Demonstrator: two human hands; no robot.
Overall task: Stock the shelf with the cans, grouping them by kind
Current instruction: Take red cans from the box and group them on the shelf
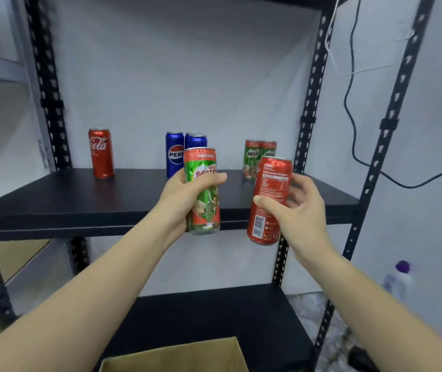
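My left hand [185, 196] grips a green Milo can [203, 208] upright in front of the black shelf board [61, 200]. My right hand [299, 210] holds a red Coca-Cola can [268, 183], tilted slightly, just right of the Milo can. On the shelf stand a red Coca-Cola can [101, 153] at the left, two blue Pepsi cans [174, 154] in the middle, partly behind my held Milo can, and two Milo cans [252, 158] at the right.
Black slotted uprights [308, 103] frame the shelf. A lower shelf board [214, 315] lies below, with an open cardboard box [177, 355] at the bottom edge. A white bottle with a purple cap [399, 280] stands on the floor at right. Cables [351, 103] hang on the wall.
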